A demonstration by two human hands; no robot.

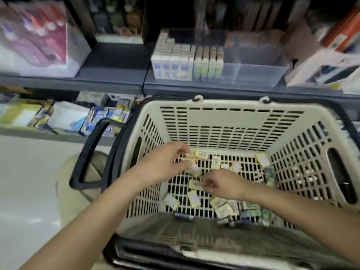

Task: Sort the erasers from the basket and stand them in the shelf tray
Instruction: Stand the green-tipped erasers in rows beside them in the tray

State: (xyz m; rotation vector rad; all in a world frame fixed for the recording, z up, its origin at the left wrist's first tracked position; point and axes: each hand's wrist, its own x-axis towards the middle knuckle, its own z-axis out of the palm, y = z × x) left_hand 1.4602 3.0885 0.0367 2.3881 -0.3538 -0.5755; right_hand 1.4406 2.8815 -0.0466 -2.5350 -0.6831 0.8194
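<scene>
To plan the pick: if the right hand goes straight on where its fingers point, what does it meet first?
Most likely the yellow eraser lying on the basket floor, just at the fingertips of the right hand; blur hides whether they already touch.

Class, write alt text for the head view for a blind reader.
Two hands reach into a cream basket of loose erasers: the left hand holds several, the right hand pinches one. A part-filled tray sits on the shelf.
</scene>
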